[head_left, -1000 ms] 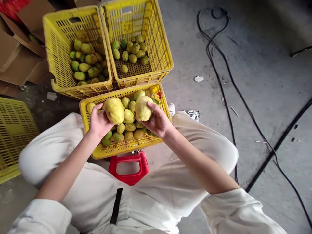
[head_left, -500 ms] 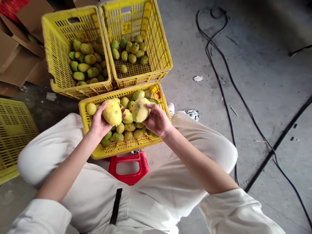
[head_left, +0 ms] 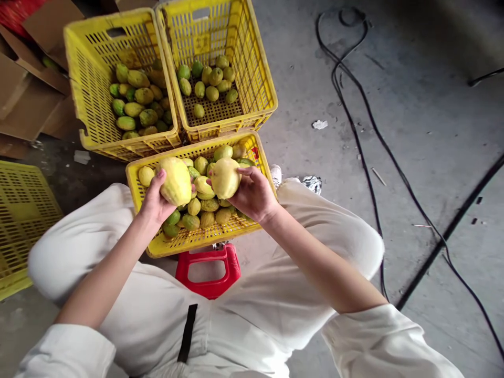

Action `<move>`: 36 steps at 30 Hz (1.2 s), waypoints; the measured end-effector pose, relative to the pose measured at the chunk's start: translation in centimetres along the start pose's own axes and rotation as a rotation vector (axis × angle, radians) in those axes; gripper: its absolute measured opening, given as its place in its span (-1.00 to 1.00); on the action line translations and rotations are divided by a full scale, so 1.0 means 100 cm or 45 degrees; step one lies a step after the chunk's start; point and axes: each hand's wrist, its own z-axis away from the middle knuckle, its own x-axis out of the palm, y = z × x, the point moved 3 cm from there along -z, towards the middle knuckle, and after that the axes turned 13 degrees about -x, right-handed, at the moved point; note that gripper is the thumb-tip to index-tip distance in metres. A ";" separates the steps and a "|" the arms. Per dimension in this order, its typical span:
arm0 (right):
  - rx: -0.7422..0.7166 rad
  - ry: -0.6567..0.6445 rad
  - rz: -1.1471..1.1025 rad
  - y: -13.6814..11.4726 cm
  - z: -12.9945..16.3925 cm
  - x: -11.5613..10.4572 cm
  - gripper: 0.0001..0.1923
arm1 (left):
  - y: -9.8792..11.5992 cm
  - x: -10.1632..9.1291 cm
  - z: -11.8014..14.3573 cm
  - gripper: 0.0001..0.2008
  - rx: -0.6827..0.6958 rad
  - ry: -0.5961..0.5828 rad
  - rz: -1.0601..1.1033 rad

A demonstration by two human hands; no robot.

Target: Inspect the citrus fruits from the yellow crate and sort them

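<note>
My left hand [head_left: 156, 202] is closed round a large pale-yellow oval fruit [head_left: 176, 181], thumb on its left side. A second, rounder yellow fruit [head_left: 226, 178] sits in my right hand [head_left: 254, 194], whose thumb rests on its upper right. The two fruits are apart, held over a shallow yellow crate [head_left: 157, 247] between my knees. Several green and yellow fruits [head_left: 208, 205] fill much of that crate, some hidden behind my hands. The kind of fruit is not certain.
Two deeper yellow crates, a left one [head_left: 88, 79] and a right one [head_left: 255, 68], hold more fruit beyond. Another yellow crate [head_left: 23, 205] stands at left, near cardboard boxes [head_left: 35, 100]. A red stool [head_left: 232, 262] is beneath me; black cables [head_left: 378, 131] cross the floor.
The fruit in my left hand has turned and shifted slightly left. The one in my right hand has rotated, showing a smoother yellow side. Both stay held.
</note>
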 end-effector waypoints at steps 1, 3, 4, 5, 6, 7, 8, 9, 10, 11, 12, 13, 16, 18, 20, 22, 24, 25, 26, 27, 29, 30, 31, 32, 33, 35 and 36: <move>-0.006 -0.006 0.035 0.001 0.000 -0.001 -0.74 | -0.001 0.000 0.000 -0.60 0.005 -0.008 0.002; -0.015 -0.002 0.121 0.004 0.001 -0.002 -0.77 | -0.002 0.001 0.001 -0.58 0.022 -0.034 -0.005; -0.010 0.001 0.155 0.006 0.002 -0.002 -0.79 | -0.002 0.002 0.001 -0.58 0.024 -0.049 -0.012; -0.005 0.004 0.177 0.007 0.003 -0.003 -0.80 | -0.003 0.003 0.002 -0.58 0.032 -0.057 -0.015; -0.005 0.005 0.183 0.008 0.004 -0.003 -0.80 | -0.003 0.004 0.003 -0.59 0.049 -0.052 -0.009; -0.005 0.000 0.177 0.008 0.004 -0.004 -0.79 | -0.003 0.004 0.004 -0.60 0.071 -0.038 0.002; -0.008 -0.006 0.162 0.008 0.005 -0.004 -0.78 | -0.003 0.004 0.005 -0.60 0.095 -0.023 0.013; -0.007 -0.013 0.139 0.007 0.004 -0.004 -0.76 | -0.003 0.005 0.006 -0.60 0.112 -0.016 0.017; -0.002 -0.021 0.107 0.006 0.004 -0.005 -0.74 | -0.003 0.006 0.007 -0.60 0.124 -0.018 0.014; 0.011 -0.031 0.071 0.005 0.003 -0.005 -0.73 | -0.003 0.007 0.008 -0.61 0.136 -0.029 0.005; 0.025 -0.042 0.034 0.004 0.002 -0.006 -0.71 | -0.003 0.008 0.009 -0.61 0.154 -0.039 -0.005; 0.030 -0.051 0.002 0.002 0.002 -0.006 -0.69 | -0.003 0.009 0.009 -0.62 0.177 -0.042 -0.009; 0.001 -0.061 -0.028 0.000 0.000 -0.006 -0.66 | -0.001 0.008 0.008 -0.65 0.234 0.018 0.024; 0.002 -0.045 -0.001 0.001 0.000 -0.005 -0.69 | 0.000 0.007 0.006 -0.65 0.213 0.046 0.053; 0.046 -0.001 0.022 0.003 0.000 -0.003 -0.76 | -0.001 0.006 0.004 -0.67 0.159 0.035 0.078; 0.113 0.053 0.027 0.007 -0.001 -0.003 -0.80 | -0.002 0.006 0.003 -0.69 0.126 0.011 0.088; 0.157 0.085 0.019 0.009 -0.002 -0.003 -0.79 | -0.003 0.007 0.004 -0.70 0.121 -0.005 0.078; 0.163 0.086 0.021 0.010 -0.002 -0.003 -0.80 | -0.002 0.007 0.005 -0.69 0.126 -0.011 0.069; 0.162 0.075 0.029 0.010 -0.003 -0.004 -0.82 | -0.001 0.008 0.006 -0.65 0.129 -0.024 0.062; 0.150 0.059 0.045 0.009 -0.004 -0.005 -0.82 | 0.000 0.008 0.008 -0.60 0.134 -0.043 0.061; 0.113 0.017 0.069 0.008 -0.005 -0.008 -0.81 | 0.004 0.009 0.011 -0.56 0.167 -0.087 0.072; 0.096 -0.011 0.067 0.007 -0.005 -0.009 -0.78 | 0.005 0.009 0.012 -0.57 0.187 -0.108 0.073; 0.079 -0.041 0.054 0.006 -0.006 -0.009 -0.75 | 0.007 0.009 0.013 -0.60 0.206 -0.127 0.068; 0.060 -0.071 0.035 0.005 -0.006 -0.009 -0.71 | 0.008 0.009 0.013 -0.62 0.232 -0.134 0.058; 0.040 -0.101 0.018 0.004 -0.006 -0.009 -0.68 | 0.009 0.008 0.013 -0.63 0.250 -0.131 0.041; -0.007 -0.148 0.007 0.001 -0.006 -0.008 -0.64 | 0.009 0.008 0.011 -0.64 0.267 -0.089 0.008; -0.026 -0.155 0.008 0.000 -0.006 -0.008 -0.63 | 0.008 0.007 0.010 -0.62 0.274 -0.055 0.004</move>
